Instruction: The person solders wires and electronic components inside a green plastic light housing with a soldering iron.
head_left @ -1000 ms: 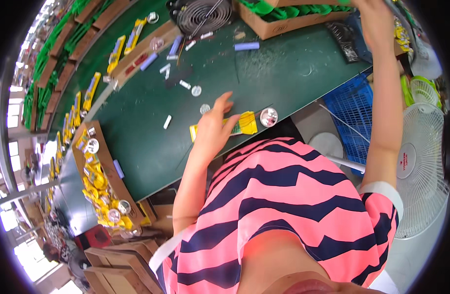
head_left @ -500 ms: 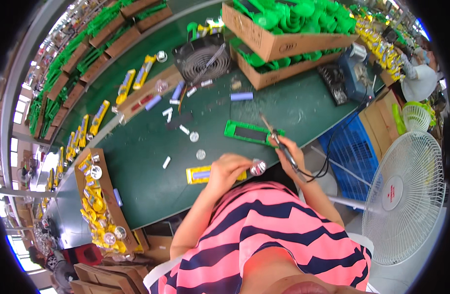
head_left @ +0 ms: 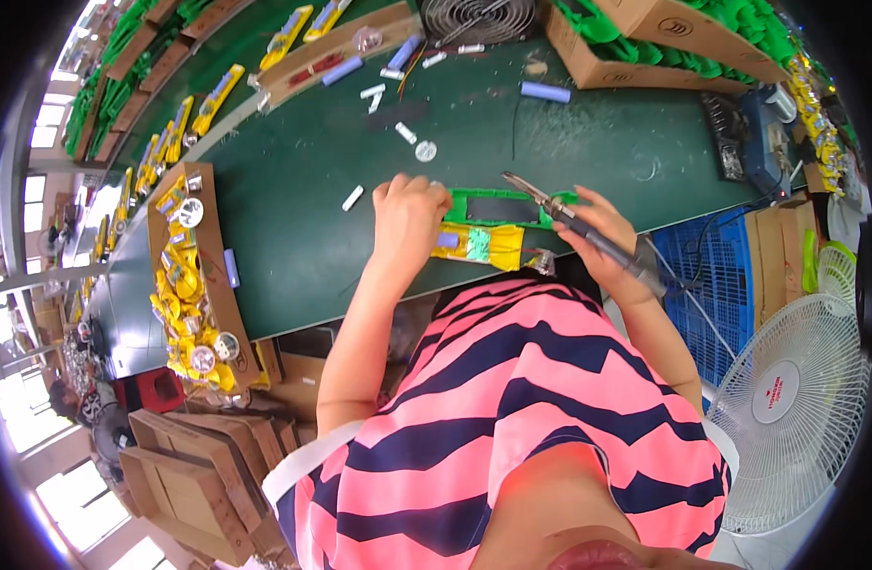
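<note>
My right hand grips a soldering iron, its tip pointing up-left over a green frame piece lying on the dark green table. My left hand presses down on the left end of that green frame and a yellow part with a blue cell, close to the table's near edge. A small round metal piece sits at the right end of the yellow part.
A cardboard tray of yellow parts lies at the left. Blue cells, white pieces and a fan grille lie farther back. Boxes of green parts stand at the back right. A blue crate and white floor fan are right.
My right hand brought the soldering iron and the green frame down to the near edge. My left hand shifted onto the green frame and yellow part. The view moved closer to the table.
</note>
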A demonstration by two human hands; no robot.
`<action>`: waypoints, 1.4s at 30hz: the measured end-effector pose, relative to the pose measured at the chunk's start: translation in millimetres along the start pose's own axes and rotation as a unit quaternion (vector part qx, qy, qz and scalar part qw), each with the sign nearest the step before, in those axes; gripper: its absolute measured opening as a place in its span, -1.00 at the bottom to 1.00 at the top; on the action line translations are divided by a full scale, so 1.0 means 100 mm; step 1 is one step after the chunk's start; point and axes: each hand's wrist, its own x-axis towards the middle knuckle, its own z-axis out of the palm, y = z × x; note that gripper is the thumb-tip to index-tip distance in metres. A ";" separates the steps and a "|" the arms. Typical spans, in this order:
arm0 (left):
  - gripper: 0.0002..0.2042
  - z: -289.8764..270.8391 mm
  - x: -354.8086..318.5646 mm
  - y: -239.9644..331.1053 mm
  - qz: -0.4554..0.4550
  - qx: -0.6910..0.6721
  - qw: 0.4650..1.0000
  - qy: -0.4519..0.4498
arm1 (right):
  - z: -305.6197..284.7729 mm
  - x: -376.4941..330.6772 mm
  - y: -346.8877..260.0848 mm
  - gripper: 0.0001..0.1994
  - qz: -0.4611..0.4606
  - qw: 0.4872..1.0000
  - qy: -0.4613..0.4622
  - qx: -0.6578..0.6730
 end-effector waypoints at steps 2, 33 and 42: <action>-0.97 0.01 0.02 -0.01 0.000 -0.003 1.000 -0.027 | 0.17 -0.06 0.01 -0.74 0.086 0.979 0.120 0.140; -0.91 0.10 0.09 0.13 -0.017 0.056 0.990 -0.125 | 0.36 0.11 -0.10 -0.84 0.347 0.837 0.099 0.410; -0.90 0.10 0.09 0.13 -0.019 0.059 0.990 -0.126 | 0.23 0.02 -0.16 -0.81 0.274 0.844 0.190 0.420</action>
